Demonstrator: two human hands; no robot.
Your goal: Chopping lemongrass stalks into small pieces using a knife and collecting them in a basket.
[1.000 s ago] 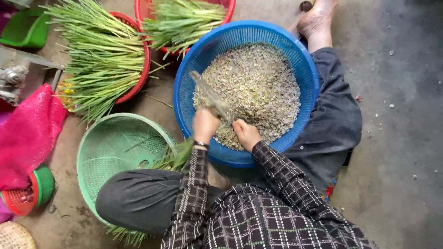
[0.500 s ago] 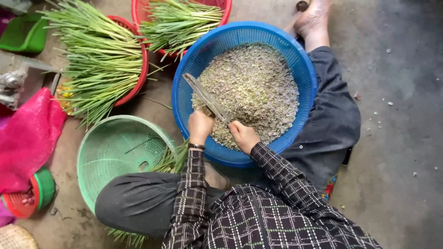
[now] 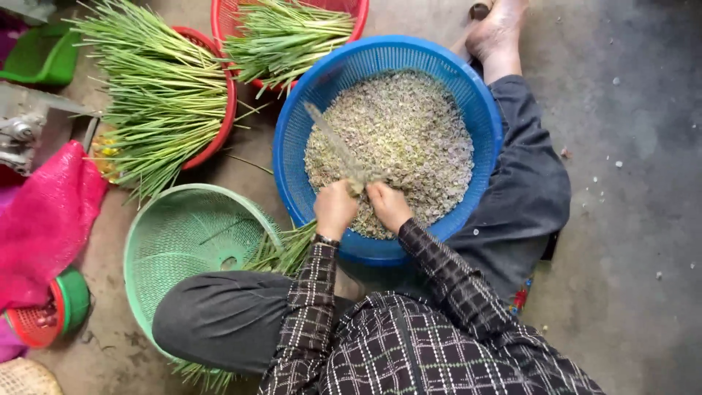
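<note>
A big blue plastic basket (image 3: 482, 124) rests on my lap, filled with a heap of small pale green and purplish cut bits (image 3: 409, 139). My left hand (image 3: 335, 208) grips the handle of a long knife (image 3: 333, 143), whose blade slants up and left over the heap. My right hand (image 3: 387, 205) is closed beside it, pinching a small bunch of stems (image 3: 362, 181) against the blade. Both hands sit at the near rim of the blue basket, touching each other.
A light green basket (image 3: 183, 241) lies by my left knee with green stalks (image 3: 285, 249) beside it. Two red baskets (image 3: 223, 110) (image 3: 351, 9) hold long green stalks. A pink bag (image 3: 40, 219), green tub (image 3: 44, 58) and small red-green strainer (image 3: 55, 311) stand left. My bare foot (image 3: 497, 33) stretches ahead on concrete.
The knife blade has swung from pointing steeply up-left to a flatter slant over the heap. My two hands have drawn closer together at the basket's near rim.
</note>
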